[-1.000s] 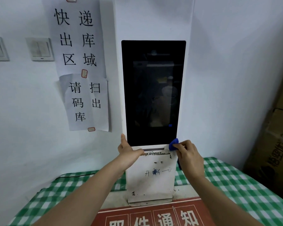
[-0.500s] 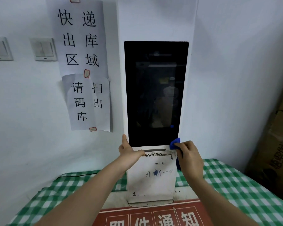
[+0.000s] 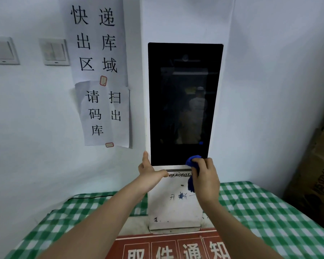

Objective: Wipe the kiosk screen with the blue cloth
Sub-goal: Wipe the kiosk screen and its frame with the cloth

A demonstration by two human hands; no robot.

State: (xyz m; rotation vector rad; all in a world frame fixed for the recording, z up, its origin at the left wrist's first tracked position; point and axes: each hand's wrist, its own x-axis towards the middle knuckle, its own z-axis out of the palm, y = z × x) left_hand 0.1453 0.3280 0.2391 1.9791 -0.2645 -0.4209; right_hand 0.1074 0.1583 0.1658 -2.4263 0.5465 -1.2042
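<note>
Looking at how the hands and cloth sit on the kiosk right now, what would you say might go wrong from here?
1. The blue cloth is bunched small in the right hand, so bare fingertips may smear the kiosk screen.
2. It sits at the screen's bottom right edge; most of the glass above could get missed.
3. The left hand braces the kiosk's lower left corner; hard wiping might rock the unit on the checked tablecloth or catch the taped paper notice.
</note>
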